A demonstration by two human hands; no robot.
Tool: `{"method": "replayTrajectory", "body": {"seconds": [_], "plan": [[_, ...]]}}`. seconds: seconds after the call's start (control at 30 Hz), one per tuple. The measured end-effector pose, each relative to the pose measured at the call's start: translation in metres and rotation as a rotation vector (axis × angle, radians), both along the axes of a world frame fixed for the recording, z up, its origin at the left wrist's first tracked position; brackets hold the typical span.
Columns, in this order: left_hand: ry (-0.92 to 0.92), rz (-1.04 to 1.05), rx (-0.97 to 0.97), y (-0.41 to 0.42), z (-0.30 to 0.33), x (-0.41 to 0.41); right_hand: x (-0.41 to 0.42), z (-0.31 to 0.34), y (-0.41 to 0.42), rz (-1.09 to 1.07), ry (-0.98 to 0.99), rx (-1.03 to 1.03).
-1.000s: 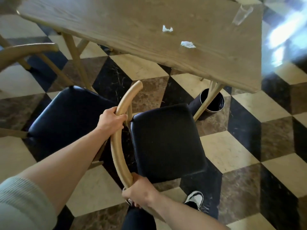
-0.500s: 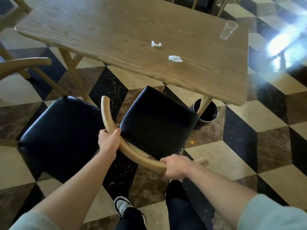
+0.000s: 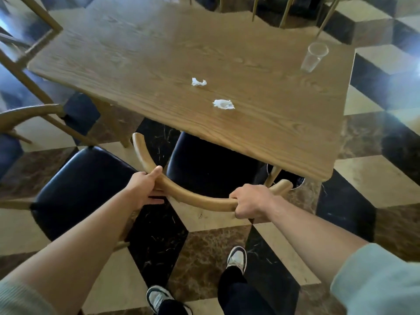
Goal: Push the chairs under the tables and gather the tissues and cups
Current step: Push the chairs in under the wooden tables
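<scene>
A wooden chair with a black seat [image 3: 204, 164] stands at the near edge of the wooden table [image 3: 159, 53], its seat partly under the tabletop. My left hand [image 3: 147, 185] grips the curved wooden backrest [image 3: 195, 198] on its left part. My right hand [image 3: 250, 201] grips the same backrest near its right end. Two crumpled white tissues lie on the table, one [image 3: 198, 82] farther and one [image 3: 223, 104] nearer. A clear plastic cup [image 3: 314, 56] stands upright near the table's far right corner.
A second black-seated chair [image 3: 84, 185] stands left of the held one, outside the table. Another chair back [image 3: 27, 112] is at the far left. A dark round bin [image 3: 295, 180] sits by the table leg. More chair legs stand beyond the table. The floor is checkered tile.
The chair was swung round to face the table and pushed forward, so its seat now slides under the tabletop. Both hands stayed on the backrest and I stepped closer.
</scene>
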State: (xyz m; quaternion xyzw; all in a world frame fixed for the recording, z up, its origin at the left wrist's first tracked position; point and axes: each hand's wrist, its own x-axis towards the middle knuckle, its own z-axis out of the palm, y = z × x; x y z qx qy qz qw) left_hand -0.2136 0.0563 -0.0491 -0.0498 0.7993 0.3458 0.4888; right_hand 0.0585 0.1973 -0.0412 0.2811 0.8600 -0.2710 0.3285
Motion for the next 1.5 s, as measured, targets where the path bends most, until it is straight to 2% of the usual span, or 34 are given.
{"method": "replayTrajectory", "body": {"seconds": [0.23,0.5,0.67,0.77,0.87,1.0,1.23,1.33,1.5], "plan": [[-0.119,-0.125,-0.098,0.028,-0.005,0.01,0.021,-0.012,0.013,0.007,-0.01,0.014],[-0.086,-0.221,-0.057,0.025,-0.008,0.026,0.032,-0.02,0.006,-0.077,-0.097,0.006],[-0.086,-0.447,-0.089,0.017,-0.002,0.022,0.023,-0.015,0.002,-0.152,-0.192,-0.006],[-0.074,-0.621,-0.125,0.005,0.01,0.015,0.0,0.0,-0.012,-0.361,-0.102,-0.09],[-0.012,-0.618,-0.07,-0.018,0.019,-0.007,-0.05,0.023,-0.037,-0.529,0.102,-0.078],[0.134,-0.674,-0.083,-0.072,0.036,-0.075,-0.145,0.049,-0.078,-0.595,0.302,-0.026],[0.321,-0.58,-0.176,-0.162,0.063,-0.231,-0.309,0.061,-0.137,-0.444,0.331,-0.062],[0.503,-0.605,-0.21,-0.176,0.076,-0.294,-0.383,0.051,-0.149,-0.407,0.33,-0.137],[0.664,-0.434,-0.192,-0.199,0.101,-0.395,-0.515,0.032,-0.168,-0.3,0.34,-0.265]]}}
